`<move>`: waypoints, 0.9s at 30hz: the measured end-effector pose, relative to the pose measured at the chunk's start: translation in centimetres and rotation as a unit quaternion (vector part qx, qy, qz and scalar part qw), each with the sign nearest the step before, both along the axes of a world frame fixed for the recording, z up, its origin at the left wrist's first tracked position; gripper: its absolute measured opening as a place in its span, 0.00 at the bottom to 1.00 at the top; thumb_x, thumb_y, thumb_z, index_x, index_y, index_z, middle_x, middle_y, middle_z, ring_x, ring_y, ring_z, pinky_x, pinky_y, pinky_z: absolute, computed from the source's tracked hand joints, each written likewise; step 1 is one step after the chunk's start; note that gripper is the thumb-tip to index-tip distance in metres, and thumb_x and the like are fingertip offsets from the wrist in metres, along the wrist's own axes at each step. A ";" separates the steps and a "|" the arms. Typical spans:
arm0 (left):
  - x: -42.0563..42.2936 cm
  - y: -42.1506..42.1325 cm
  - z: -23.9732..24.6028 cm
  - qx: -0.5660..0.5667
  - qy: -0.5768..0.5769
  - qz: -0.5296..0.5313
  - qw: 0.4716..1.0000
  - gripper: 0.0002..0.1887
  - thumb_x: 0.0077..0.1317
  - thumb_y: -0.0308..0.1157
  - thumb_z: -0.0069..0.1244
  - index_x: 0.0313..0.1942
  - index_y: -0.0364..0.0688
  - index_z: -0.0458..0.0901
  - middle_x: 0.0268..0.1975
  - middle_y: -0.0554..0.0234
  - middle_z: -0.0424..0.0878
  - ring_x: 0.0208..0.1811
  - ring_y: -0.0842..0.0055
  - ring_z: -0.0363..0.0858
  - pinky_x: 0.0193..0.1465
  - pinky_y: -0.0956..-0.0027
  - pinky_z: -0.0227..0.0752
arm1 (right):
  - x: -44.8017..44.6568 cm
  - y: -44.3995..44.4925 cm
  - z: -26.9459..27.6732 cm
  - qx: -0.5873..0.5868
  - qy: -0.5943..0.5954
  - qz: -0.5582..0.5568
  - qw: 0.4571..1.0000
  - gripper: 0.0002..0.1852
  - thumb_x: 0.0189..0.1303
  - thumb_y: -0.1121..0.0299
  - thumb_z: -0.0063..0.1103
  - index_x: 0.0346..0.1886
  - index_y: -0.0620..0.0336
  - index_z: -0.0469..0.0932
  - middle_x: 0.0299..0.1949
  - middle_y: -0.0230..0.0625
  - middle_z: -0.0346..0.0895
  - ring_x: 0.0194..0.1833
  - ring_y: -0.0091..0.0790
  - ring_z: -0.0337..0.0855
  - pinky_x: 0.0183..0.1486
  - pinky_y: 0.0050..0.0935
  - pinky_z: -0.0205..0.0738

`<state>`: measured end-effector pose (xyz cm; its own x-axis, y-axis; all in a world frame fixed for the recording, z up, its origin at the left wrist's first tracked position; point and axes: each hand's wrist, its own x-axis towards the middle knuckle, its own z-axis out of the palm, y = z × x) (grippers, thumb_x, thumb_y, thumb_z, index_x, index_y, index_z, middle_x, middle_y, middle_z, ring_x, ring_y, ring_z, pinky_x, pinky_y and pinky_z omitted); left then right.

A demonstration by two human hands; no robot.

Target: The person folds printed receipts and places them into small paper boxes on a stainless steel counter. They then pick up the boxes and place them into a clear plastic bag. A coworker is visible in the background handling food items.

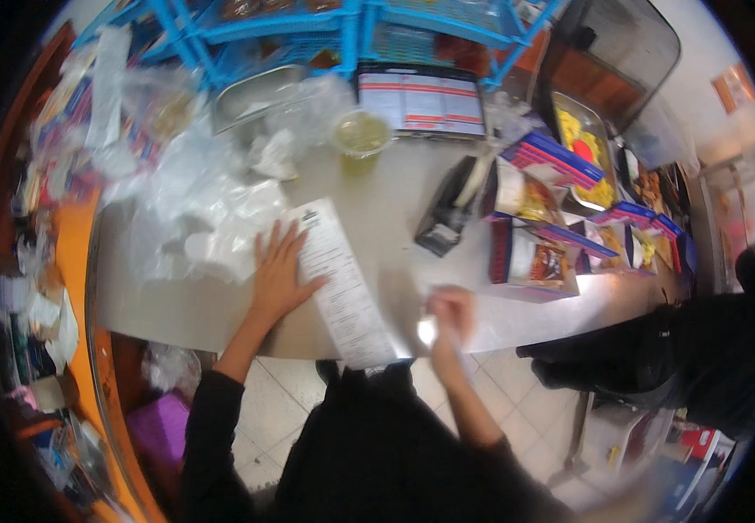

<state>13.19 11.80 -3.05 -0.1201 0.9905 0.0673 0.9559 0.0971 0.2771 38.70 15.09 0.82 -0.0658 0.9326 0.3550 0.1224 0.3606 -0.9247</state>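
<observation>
A long printed paper receipt [344, 284] lies slantwise on the steel table, its lower end reaching past the front edge. My left hand [284, 271] rests flat with the fingers spread, the thumb over the receipt and the fingertips along its left border. To the right of the paper, near the table's front edge, my right hand [450, 314] is blurred and curled. A bright white patch shows beside its fingers; whether it grips something is unclear. Crumpled clear plastic bags [220, 216] lie just left of my left hand.
Beyond the receipt stand a lidded cup of greenish liquid [359, 140] and a lit tablet [422, 101]. A black device [449, 206] lies nearer the open food boxes [534, 258]. Blue plastic racks [273, 29] line the back. A dark-sleeved person [697, 346] is at the right.
</observation>
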 end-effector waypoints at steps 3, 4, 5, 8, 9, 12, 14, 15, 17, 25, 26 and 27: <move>-0.2 -0.1 -0.3 0.037 -0.011 -0.007 0.999 0.40 0.49 0.59 0.50 0.58 0.44 0.64 0.65 0.54 0.54 0.68 0.59 0.43 0.67 0.47 0.26 | -7.1 -1.6 -1.9 -0.222 0.029 0.065 0.972 0.07 0.54 0.71 0.58 0.29 0.64 0.71 0.27 0.36 0.75 0.26 0.22 0.72 0.30 0.20 0.67; -0.3 -0.2 -0.4 0.061 -0.026 -0.013 0.998 0.39 0.49 0.59 0.49 0.58 0.45 0.64 0.65 0.54 0.54 0.68 0.59 0.43 0.66 0.46 0.26 | -8.2 -2.1 -2.4 -0.203 -0.018 0.045 0.978 0.08 0.54 0.71 0.59 0.28 0.64 0.71 0.25 0.35 0.75 0.26 0.21 0.71 0.29 0.19 0.67; -0.3 -0.2 -0.5 0.061 -0.045 -0.018 0.997 0.38 0.50 0.59 0.49 0.58 0.47 0.65 0.65 0.54 0.54 0.68 0.59 0.43 0.66 0.46 0.26 | -8.8 -2.3 -2.9 -0.183 -0.046 0.028 0.982 0.08 0.53 0.71 0.60 0.27 0.64 0.72 0.23 0.34 0.75 0.25 0.20 0.71 0.28 0.18 0.66; -0.4 -0.5 -0.7 0.103 -0.056 -0.028 0.993 0.34 0.52 0.57 0.48 0.57 0.50 0.67 0.64 0.49 0.54 0.68 0.58 0.43 0.66 0.44 0.28 | -7.8 -3.3 -3.6 -0.133 -0.103 0.006 0.986 0.14 0.55 0.71 0.57 0.16 0.63 0.67 0.15 0.30 0.70 0.19 0.17 0.64 0.21 0.20 0.59; -0.4 -0.5 -0.8 0.109 -0.059 -0.031 0.992 0.33 0.52 0.57 0.48 0.57 0.50 0.68 0.64 0.48 0.54 0.68 0.57 0.43 0.65 0.44 0.29 | -7.3 -3.6 -3.8 -0.083 -0.113 -0.003 0.990 0.15 0.55 0.72 0.56 0.14 0.62 0.66 0.13 0.30 0.68 0.18 0.17 0.62 0.19 0.21 0.56; -0.5 -0.6 -1.1 0.124 -0.085 -0.030 0.988 0.32 0.52 0.56 0.49 0.56 0.50 0.69 0.63 0.49 0.56 0.68 0.56 0.43 0.65 0.43 0.28 | -6.3 -4.0 -4.4 -0.138 -0.158 -0.067 0.976 0.10 0.50 0.75 0.52 0.15 0.64 0.69 0.12 0.34 0.68 0.17 0.21 0.64 0.20 0.24 0.60; -0.6 -0.5 -1.1 0.132 -0.088 -0.029 0.987 0.32 0.51 0.56 0.50 0.55 0.51 0.69 0.64 0.51 0.56 0.68 0.56 0.44 0.65 0.43 0.27 | -6.2 -4.1 -4.5 -0.095 -0.195 -0.023 0.976 0.09 0.49 0.75 0.51 0.15 0.65 0.69 0.12 0.36 0.67 0.16 0.23 0.64 0.20 0.26 0.59; -0.6 -0.5 -1.2 0.131 -0.088 -0.028 0.987 0.32 0.51 0.56 0.50 0.55 0.51 0.70 0.64 0.51 0.55 0.68 0.57 0.44 0.65 0.42 0.27 | -6.2 -4.1 -4.6 -0.083 -0.225 0.001 0.971 0.09 0.48 0.75 0.51 0.15 0.65 0.68 0.11 0.37 0.67 0.16 0.24 0.64 0.19 0.26 0.59; -0.6 -0.5 -1.2 0.127 -0.087 -0.027 0.988 0.32 0.51 0.56 0.50 0.55 0.51 0.70 0.64 0.51 0.55 0.68 0.57 0.43 0.65 0.42 0.27 | -6.2 -4.1 -4.6 -0.106 -0.219 -0.034 0.969 0.09 0.47 0.75 0.51 0.15 0.65 0.68 0.12 0.39 0.66 0.16 0.26 0.64 0.19 0.27 0.58; -0.5 -0.2 -1.2 0.115 -0.090 -0.022 0.989 0.33 0.50 0.56 0.50 0.56 0.51 0.69 0.64 0.50 0.55 0.68 0.56 0.43 0.65 0.43 0.26 | -5.0 -4.4 -5.1 -0.088 -0.218 -0.022 0.972 0.10 0.47 0.76 0.49 0.13 0.65 0.66 0.11 0.39 0.62 0.15 0.26 0.61 0.18 0.30 0.54; -0.5 -0.2 -1.2 0.114 -0.090 -0.024 0.989 0.33 0.50 0.56 0.50 0.55 0.51 0.69 0.64 0.50 0.55 0.68 0.56 0.42 0.66 0.43 0.26 | -4.9 -4.4 -5.2 -0.087 -0.209 -0.043 0.973 0.09 0.46 0.76 0.48 0.13 0.66 0.65 0.11 0.39 0.62 0.15 0.26 0.61 0.18 0.29 0.54; -0.5 -0.2 -1.2 0.113 -0.090 -0.025 0.989 0.33 0.50 0.55 0.51 0.55 0.50 0.69 0.64 0.50 0.55 0.68 0.56 0.42 0.66 0.44 0.26 | -4.8 -4.4 -5.3 -0.086 -0.199 -0.064 0.974 0.09 0.46 0.77 0.48 0.13 0.66 0.65 0.11 0.38 0.62 0.16 0.26 0.61 0.18 0.29 0.54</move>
